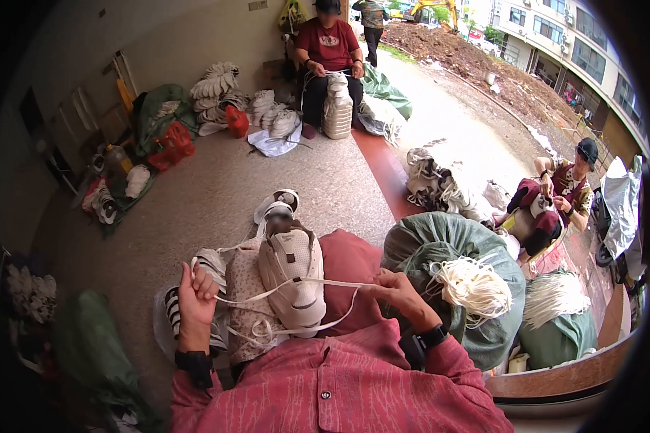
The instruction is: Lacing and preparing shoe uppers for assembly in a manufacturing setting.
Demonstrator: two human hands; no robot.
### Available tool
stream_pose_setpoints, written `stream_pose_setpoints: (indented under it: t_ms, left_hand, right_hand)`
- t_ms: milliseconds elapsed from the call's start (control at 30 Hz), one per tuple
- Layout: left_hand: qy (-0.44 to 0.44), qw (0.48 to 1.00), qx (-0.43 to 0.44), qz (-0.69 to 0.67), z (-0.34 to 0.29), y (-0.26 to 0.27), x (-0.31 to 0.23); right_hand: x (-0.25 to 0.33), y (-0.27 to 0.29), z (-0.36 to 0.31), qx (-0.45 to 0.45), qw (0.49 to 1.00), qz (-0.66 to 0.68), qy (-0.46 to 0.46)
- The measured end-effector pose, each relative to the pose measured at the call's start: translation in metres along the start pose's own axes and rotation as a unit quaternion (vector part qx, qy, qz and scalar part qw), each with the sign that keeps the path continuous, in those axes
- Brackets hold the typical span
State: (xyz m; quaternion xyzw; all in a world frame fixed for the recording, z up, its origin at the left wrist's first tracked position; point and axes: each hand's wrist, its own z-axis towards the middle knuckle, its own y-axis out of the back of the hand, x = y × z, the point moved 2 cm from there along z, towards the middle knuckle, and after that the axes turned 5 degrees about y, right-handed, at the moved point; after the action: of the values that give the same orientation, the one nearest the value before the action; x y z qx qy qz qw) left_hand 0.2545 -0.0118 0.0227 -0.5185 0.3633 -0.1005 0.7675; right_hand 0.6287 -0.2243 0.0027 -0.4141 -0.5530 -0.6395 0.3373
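Observation:
A pale beige shoe upper (292,281) rests across my lap, over a patterned cloth (246,289) and a red cloth (345,270). A cream shoelace (314,280) is strung through it, and both its ends are pulled out sideways. My left hand (197,297) is raised left of the shoe, fingers curled round one end of the lace. On the other side, my right hand (403,294) pinches the lace between thumb and fingers. Loose loops of lace hang below the shoe. Another shoe upper (284,202) lies just beyond it.
To my right, a green sack (404,252) carries a bundle of cream laces (475,287); a second sack (556,335) stands beyond. Striped shoes (172,310) lie at my left. Two seated people (330,50) (567,187) handle shoes, one beside a stack of uppers (337,108).

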Motion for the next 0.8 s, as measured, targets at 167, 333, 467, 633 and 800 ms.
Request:
stream_pose_setpoints:
  t_ms: [167, 333, 467, 633, 800]
  left_hand:
    - [-0.031, 0.965, -0.243, 0.09, -0.012, -0.006, 0.005]
    - [-0.066, 0.938, -0.314, 0.134, -0.049, 0.053, -0.021]
    - [-0.148, 0.916, -0.357, 0.107, -0.107, 0.124, -0.074]
    - [-0.242, 0.849, -0.445, 0.154, -0.188, 0.173, -0.14]
    - [-0.284, 0.824, -0.453, 0.188, -0.234, 0.19, -0.182]
  right_hand:
    - [-0.002, 0.036, -0.025, -0.131, 0.802, 0.581, 0.041]
    - [-0.022, 0.101, -0.052, -0.205, 0.593, 0.754, 0.194]
    - [-0.059, 0.165, -0.095, -0.269, 0.551, 0.751, 0.248]
    - [-0.113, 0.223, -0.155, -0.389, 0.593, 0.669, 0.222]
    - [-0.161, 0.236, -0.19, -0.496, 0.592, 0.619, 0.143]
